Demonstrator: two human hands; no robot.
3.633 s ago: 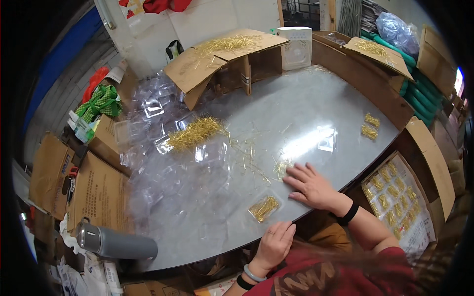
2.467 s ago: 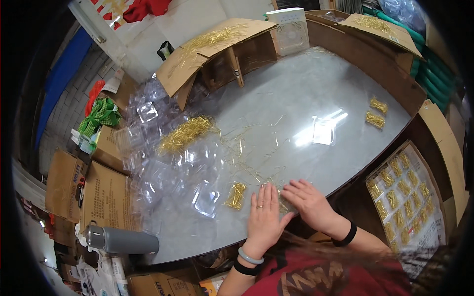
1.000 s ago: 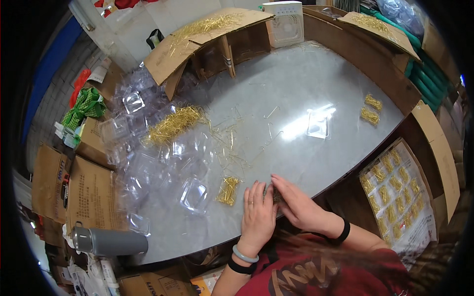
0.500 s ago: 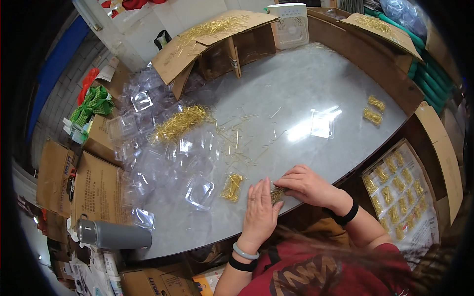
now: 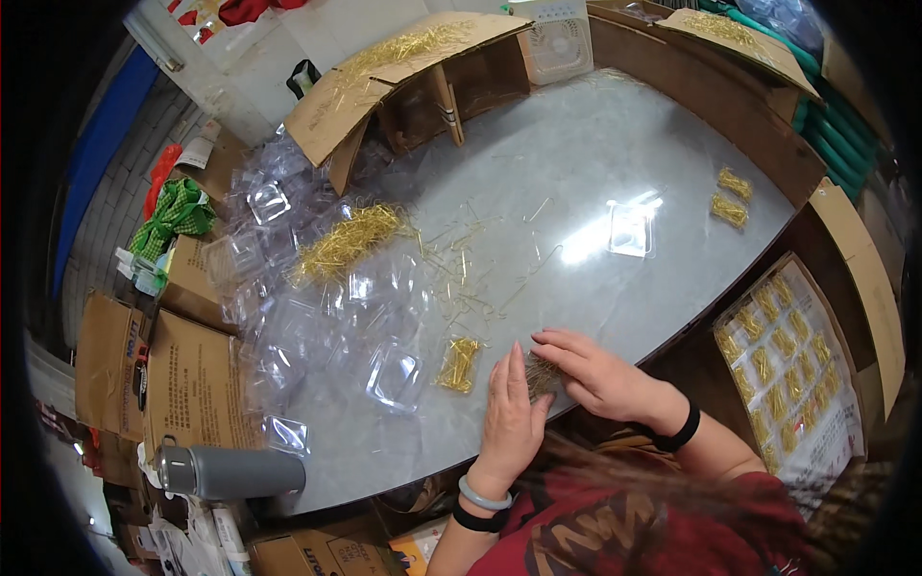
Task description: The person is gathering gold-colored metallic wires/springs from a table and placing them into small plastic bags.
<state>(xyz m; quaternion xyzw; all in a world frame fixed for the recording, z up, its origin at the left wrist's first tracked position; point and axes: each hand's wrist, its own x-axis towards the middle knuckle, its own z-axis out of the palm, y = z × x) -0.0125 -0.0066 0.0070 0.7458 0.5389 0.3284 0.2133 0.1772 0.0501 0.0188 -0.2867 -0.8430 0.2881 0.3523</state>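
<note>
My left hand (image 5: 506, 418), flat with fingers together, and right hand (image 5: 597, 374), bent with its grip unclear, flanked a wire bundle (image 5: 541, 377) near the front edge of the desk (image 5: 595, 144), where uneven pressure could have spilled it over.

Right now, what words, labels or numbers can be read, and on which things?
Printed words are not copied here.
Left carton: dark lines, too small.
Carton flap: larger dark lettering.
Lower carton: dark lettering.
White sheet: print too small.
Red shirt: unclear brown marks.
</note>
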